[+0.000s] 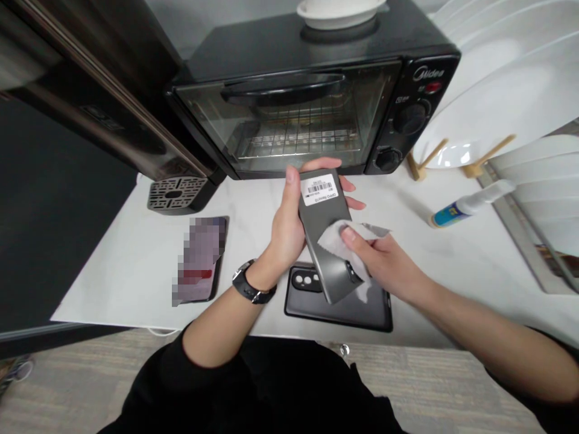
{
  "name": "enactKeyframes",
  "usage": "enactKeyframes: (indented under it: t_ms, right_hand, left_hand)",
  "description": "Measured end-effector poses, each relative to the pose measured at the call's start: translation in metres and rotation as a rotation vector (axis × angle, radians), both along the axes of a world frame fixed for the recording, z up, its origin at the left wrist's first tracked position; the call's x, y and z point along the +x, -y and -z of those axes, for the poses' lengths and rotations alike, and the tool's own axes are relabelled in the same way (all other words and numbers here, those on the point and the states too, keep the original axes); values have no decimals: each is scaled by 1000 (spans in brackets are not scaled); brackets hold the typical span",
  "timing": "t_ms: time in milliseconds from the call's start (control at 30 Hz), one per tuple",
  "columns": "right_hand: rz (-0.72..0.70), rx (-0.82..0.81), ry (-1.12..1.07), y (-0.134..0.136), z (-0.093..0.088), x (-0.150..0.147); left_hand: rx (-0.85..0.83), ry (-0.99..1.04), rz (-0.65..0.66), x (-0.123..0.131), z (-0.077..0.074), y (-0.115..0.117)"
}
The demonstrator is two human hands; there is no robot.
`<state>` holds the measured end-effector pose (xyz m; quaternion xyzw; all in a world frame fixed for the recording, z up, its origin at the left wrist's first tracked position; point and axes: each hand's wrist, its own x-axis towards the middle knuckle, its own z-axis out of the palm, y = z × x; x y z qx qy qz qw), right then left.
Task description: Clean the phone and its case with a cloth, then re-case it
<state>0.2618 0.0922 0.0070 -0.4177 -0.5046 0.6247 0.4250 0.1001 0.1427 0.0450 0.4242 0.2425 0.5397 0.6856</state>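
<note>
A dark grey phone [322, 226] with a white label lies back side up in my left hand [289, 226], the thumb on its left edge and fingers behind it. My right hand [377, 256] pinches a light grey cloth [333, 240] against the lower part of the phone's back, partly covering the camera area. Below both hands a black phone case [339, 310] rests on the white counter, its camera cutouts showing at the upper left. Another phone [205, 259], its screen pixelated, lies to the left of my watch wrist.
Behind my hands stands a black toaster oven [289, 120] with a white dish [339, 15] on top. A spray bottle [452, 214] and plates in a rack [488, 120] are at right; a drip tray [176, 194] juts out at left.
</note>
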Motion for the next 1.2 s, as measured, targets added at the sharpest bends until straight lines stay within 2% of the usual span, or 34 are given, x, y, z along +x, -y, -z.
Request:
enactKeyframes:
  t_ms: [67, 167, 267, 333, 400, 533, 600, 667, 733, 833, 900, 967, 1100, 1200]
  right_hand:
    - [-14, -35, -61, 0, 0, 0]
    - [-143, -154, -250, 1, -2, -3]
    - [-200, -119, -215, 2, -5, -4]
    - [-197, -84, -112, 2, -5, -3]
    - [-184, -90, -71, 2, -4, -1]
    - [-172, -205, -221, 2, 1, -4]
    - [-97, -168, -291, 2, 0, -7]
    - [-32, -64, -241, 1, -3, -8]
    - [-33, -5, -140, 0, -5, -5]
    - [-122, -67, -81, 2, -3, 0]
    - [-214, -138, -130, 3, -1, 1]
    - [-247, -156, -196, 4, 1, 0]
    - [-115, -62, -99, 3, 2, -4]
    - [-85, -56, -14, 1, 2, -1]
  left_hand:
    - [-25, 22, -24, -2, 0, -2]
    - [-76, 38, -88, -5, -2, -5]
    - [-64, -19, -59, -6, -2, -4]
    - [-39, -53, 2, -4, -2, -2]
    - [-20, -46, 9, -3, -1, -1]
    - [53, 25, -127, -2, -3, 0]
    - [84, 61, -171, -1, -5, 2]
    - [102, 79, -162, 1, -6, 6]
    - [97, 73, -146, 2, -7, 7]
    - [61, 25, -184, 0, -6, 4]
    - [34, -4, -221, -3, -6, 0]
    - [21, 0, -227, -5, -7, -2]
    - [57, 33, -141, -2, -5, -1]
    - [21, 0, -135, -1, -2, 0]
